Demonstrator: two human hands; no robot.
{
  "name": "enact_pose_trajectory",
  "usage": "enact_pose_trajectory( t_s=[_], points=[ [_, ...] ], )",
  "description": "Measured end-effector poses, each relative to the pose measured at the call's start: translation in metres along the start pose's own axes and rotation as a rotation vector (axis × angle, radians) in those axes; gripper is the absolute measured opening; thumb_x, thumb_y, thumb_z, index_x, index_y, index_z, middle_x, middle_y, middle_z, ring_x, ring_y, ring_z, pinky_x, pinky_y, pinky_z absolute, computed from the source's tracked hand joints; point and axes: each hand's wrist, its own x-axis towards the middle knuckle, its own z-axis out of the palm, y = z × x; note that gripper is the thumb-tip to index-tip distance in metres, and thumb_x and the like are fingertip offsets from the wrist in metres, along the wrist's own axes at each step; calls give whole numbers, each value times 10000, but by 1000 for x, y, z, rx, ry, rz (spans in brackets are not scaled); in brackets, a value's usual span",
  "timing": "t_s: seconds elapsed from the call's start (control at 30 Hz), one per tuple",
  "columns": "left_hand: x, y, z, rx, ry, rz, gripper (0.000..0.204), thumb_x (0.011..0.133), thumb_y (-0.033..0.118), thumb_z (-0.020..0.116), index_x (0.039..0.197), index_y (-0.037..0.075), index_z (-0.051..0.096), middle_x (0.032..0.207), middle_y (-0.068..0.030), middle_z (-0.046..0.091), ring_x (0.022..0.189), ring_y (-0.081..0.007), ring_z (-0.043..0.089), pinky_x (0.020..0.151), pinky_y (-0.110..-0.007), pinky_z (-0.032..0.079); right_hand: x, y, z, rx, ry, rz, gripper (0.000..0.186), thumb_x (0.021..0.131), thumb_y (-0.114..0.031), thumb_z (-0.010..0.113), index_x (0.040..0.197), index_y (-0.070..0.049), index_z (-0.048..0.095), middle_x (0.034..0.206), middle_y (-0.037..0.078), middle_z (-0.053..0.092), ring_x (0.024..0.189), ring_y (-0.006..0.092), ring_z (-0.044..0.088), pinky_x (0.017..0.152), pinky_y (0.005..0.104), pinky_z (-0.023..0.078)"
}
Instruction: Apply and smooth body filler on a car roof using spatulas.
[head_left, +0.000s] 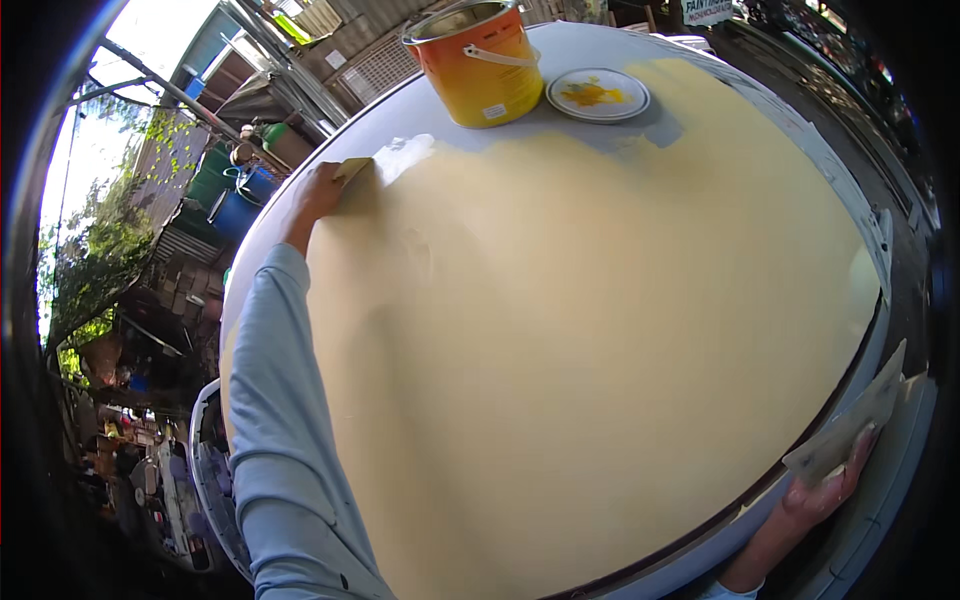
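Observation:
My left hand (323,190) reaches out along the left side of a car roof (590,300) and grips a small flat yellowish spreader (355,170). The spreader's edge lies against the roof, beside a wet-looking pale patch (405,155). Smooth cream-coloured filler covers most of the panel, while bare grey shows along the far and left sides. Low on the right, beyond the roof's edge, my right hand (825,495) holds a thin whitish mixing board (850,420). Some of its fingers are hidden behind the board.
An orange and yellow can (480,75) with a white handle stands on the far part of the roof. Next to it lies a round lid (598,95) smeared with orange-yellow paste. Blue drums (235,212) and clutter lie off to the left; a side mirror or frame edge (205,470) juts out lower left.

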Motion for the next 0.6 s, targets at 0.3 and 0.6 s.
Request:
enact_pose_trajectory(
  t_s=[0.3, 0.6],
  points=[
    [-71, 95, -12, -67, 51, 75, 315, 940, 226, 594, 1213, 136, 723, 1038, -188, 734, 970, -402, 691, 857, -499, 540, 4, 2, -3, 109, -42, 16, 972, 883, -660, 598, 1470, 95, 423, 1503, 296, 453, 1431, 410, 418, 1187, 512, 320],
    [-15, 9, -12, -27, 142, -17, 300, 926, 207, 641, 1186, 74, 710, 1040, -240, 716, 990, -408, 688, 869, -492, 527, 1, 8, -2, 58, -44, 21, 931, 891, -634, 605, 1472, 74, 432, 1516, 291, 441, 1438, 407, 412, 1193, 525, 306]
  ],
)
